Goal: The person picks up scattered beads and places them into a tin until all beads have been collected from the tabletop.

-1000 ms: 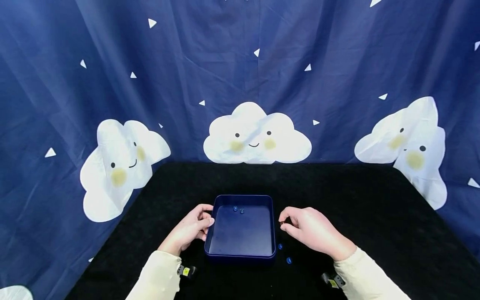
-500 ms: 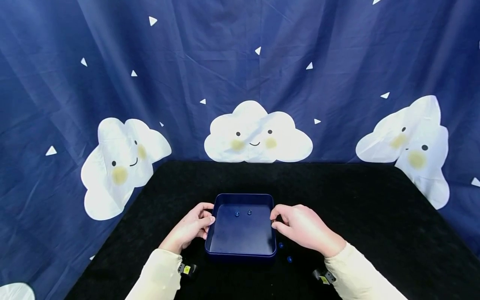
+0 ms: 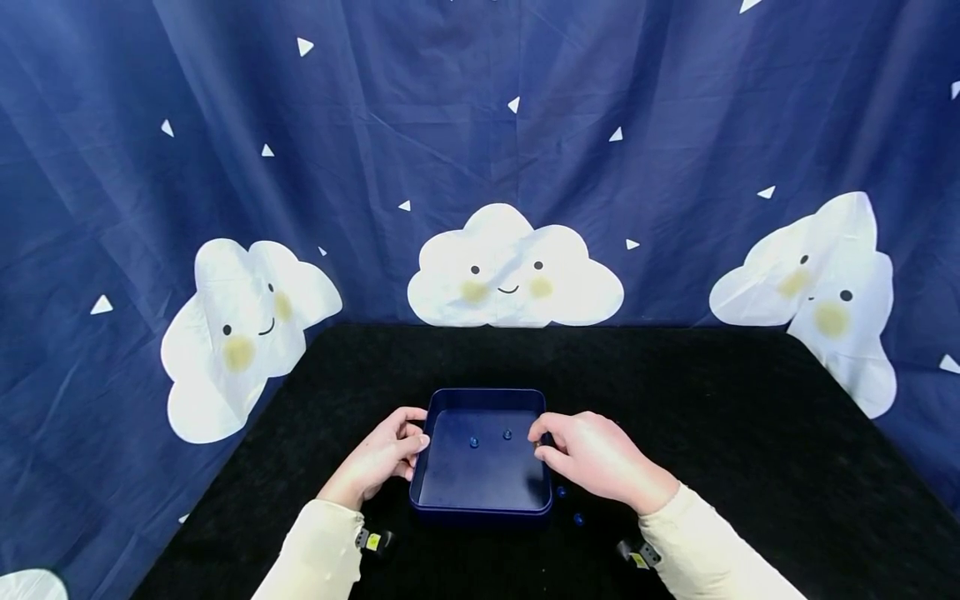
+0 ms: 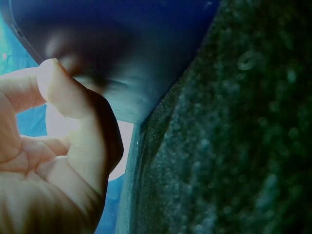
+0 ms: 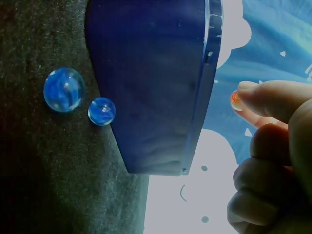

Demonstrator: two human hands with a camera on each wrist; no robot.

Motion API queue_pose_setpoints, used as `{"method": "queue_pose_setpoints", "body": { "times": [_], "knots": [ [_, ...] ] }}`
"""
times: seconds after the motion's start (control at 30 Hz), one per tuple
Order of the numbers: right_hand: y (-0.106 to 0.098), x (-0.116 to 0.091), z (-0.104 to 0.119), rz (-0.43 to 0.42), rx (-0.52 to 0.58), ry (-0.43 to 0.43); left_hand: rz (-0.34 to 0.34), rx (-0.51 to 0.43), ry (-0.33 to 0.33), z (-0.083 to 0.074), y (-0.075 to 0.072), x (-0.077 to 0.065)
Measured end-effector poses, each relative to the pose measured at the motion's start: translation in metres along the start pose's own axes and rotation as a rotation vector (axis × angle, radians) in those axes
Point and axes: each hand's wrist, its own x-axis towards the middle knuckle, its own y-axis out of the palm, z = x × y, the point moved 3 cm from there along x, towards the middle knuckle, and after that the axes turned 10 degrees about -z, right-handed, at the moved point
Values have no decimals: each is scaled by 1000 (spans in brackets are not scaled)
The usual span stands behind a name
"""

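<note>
A square dark-blue tray (image 3: 480, 483) stands on the black cloth in the head view. At its left wall my left hand (image 3: 377, 460) grips the side between thumb and fingers, seen close up in the left wrist view. My right hand (image 3: 603, 461) is over the tray's right rim and pinches an orange-red marble (image 5: 236, 101) between thumb and index finger, above rim height. Inside the tray lie two blue marbles, one left (image 3: 474, 442) and one right (image 3: 507, 434). Outside its right wall rest a nearer blue marble (image 5: 102, 111) and a farther blue marble (image 5: 64, 89).
Black cloth (image 3: 675, 375) covers the table around the tray. Behind the table hangs a blue curtain (image 3: 360, 167) printed with smiling white clouds.
My right hand has moved left with the orange-red marble, from beside the tray to over its rim. The two marbles inside rolled nearer and drew apart. My left hand stayed put.
</note>
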Motion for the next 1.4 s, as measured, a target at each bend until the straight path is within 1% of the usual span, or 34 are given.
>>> {"method": "queue_pose_setpoints", "body": {
  "times": [0.17,0.33,0.5,0.67,0.83,0.97,1.13,1.27,1.4],
  "knots": [
    [-1,-1,0,8,-9,16,2,-1,-3,0,0,0],
    [-6,-2,-3,-6,-8,29,3,1,1,2,-1,0],
    [-12,-5,-10,-17,2,55,-5,8,-2,2,-2,0],
    [-23,-13,-24,-35,11,99,-9,5,-4,2,-1,0],
    [-36,-26,-45,-59,11,145,-13,11,-1,1,1,0],
    [-44,-35,-61,-68,-22,182,-18,9,4,1,1,1],
    [-47,-41,-73,-31,-34,211,-8,-6,3,3,1,-1],
    [-42,-44,-78,26,-19,231,0,-12,2,4,1,-2],
    [-35,-45,-81,78,15,218,1,-4,2,2,1,-1]
  ]
}}
